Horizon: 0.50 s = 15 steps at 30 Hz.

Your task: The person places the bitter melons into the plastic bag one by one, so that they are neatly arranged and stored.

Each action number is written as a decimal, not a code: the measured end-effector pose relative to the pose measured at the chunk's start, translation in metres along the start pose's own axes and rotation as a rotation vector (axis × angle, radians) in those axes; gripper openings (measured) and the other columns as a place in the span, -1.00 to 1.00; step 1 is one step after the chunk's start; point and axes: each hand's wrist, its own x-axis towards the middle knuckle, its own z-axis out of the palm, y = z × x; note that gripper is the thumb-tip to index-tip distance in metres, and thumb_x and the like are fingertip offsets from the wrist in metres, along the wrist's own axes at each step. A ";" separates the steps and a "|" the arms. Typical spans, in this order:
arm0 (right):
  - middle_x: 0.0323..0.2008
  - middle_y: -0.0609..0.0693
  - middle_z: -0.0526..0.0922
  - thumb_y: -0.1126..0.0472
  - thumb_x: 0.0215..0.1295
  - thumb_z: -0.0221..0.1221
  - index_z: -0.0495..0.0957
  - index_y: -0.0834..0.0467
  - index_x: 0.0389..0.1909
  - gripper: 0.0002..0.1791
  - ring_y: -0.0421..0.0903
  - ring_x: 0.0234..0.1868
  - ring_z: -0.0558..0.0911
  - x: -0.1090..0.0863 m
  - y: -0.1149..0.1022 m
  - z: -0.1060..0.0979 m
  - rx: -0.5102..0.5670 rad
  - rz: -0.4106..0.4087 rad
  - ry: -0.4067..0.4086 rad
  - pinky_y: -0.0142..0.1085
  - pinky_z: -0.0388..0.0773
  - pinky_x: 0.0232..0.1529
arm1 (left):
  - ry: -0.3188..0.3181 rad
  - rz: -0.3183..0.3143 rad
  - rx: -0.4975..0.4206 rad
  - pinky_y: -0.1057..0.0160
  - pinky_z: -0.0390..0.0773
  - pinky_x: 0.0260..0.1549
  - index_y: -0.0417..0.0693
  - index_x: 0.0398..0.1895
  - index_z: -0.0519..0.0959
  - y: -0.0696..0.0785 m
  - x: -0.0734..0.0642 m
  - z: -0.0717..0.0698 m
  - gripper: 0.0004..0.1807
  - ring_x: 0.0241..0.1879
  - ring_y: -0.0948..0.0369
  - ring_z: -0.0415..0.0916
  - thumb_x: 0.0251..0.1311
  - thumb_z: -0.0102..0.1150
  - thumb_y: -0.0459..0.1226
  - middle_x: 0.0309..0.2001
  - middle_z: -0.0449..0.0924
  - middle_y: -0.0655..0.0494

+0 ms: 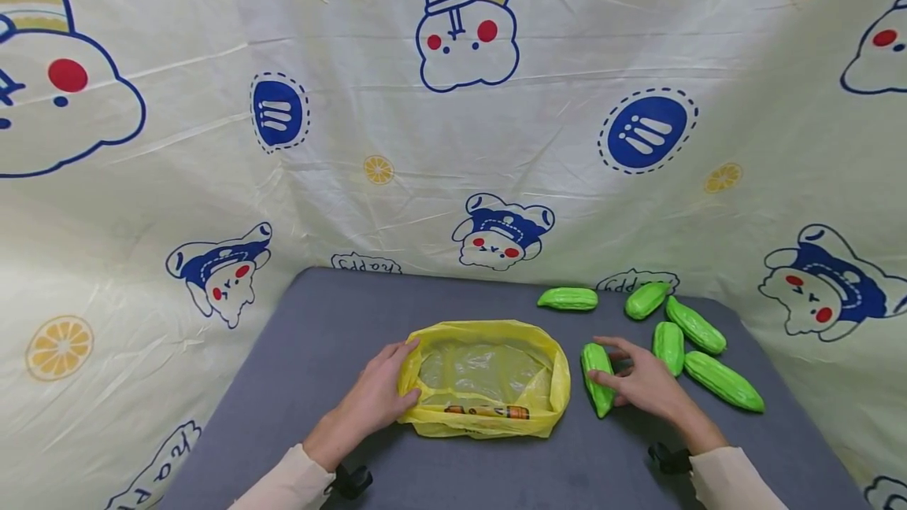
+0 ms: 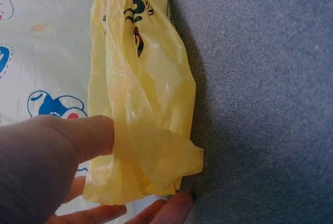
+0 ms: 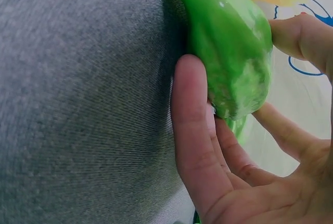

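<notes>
A yellow plastic bag [image 1: 489, 425] sits on the grey table with its mouth spread open upward. My left hand [image 1: 379, 388] holds the bag's left side, the thumb at the rim and the fingers along the outside; the left wrist view shows the thumb [image 2: 93, 135] against the yellow film. Right of the bag, my right hand [image 1: 641, 384] grips a green bitter melon [image 1: 594, 372] with a pointed end, thumb on one side and fingers on the other. In the right wrist view this bitter melon [image 3: 229, 42] lies close to the table surface.
Several more bitter melons lie to the right and back, among them one [image 1: 568, 299] behind the bag and one [image 1: 724, 382] beyond my right hand. The grey table [image 1: 340, 313] meets a printed white sheet [image 1: 397, 219] at its back and sides.
</notes>
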 end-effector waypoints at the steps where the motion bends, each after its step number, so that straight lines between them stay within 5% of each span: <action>1: 0.49 0.57 0.58 -0.13 0.61 0.48 0.33 0.18 0.80 -0.05 -0.01 -0.10 0.89 0.000 0.000 0.000 0.001 0.000 0.001 -0.15 0.84 -0.24 | 0.001 0.001 -0.001 -0.36 0.67 0.46 -0.24 0.71 0.49 0.000 0.000 0.000 -0.12 0.50 -0.33 0.63 0.34 0.64 -0.32 0.54 0.60 -0.36; 10: 0.44 0.55 0.60 -0.11 0.61 0.48 0.33 0.20 0.79 -0.05 -0.03 -0.19 0.86 0.002 -0.003 -0.002 0.020 -0.002 -0.001 -0.15 0.83 -0.26 | 0.001 -0.001 -0.009 -0.37 0.67 0.46 -0.24 0.70 0.50 -0.002 0.001 -0.001 -0.12 0.51 -0.33 0.63 0.34 0.64 -0.32 0.54 0.60 -0.36; 15: 0.45 0.55 0.60 -0.13 0.59 0.49 0.33 0.20 0.79 -0.04 0.05 -0.08 0.89 0.002 -0.006 -0.005 0.021 -0.010 0.017 -0.15 0.84 -0.27 | 0.000 -0.002 -0.012 -0.36 0.67 0.47 -0.23 0.71 0.50 -0.001 0.001 -0.001 -0.12 0.51 -0.33 0.63 0.34 0.64 -0.33 0.54 0.60 -0.35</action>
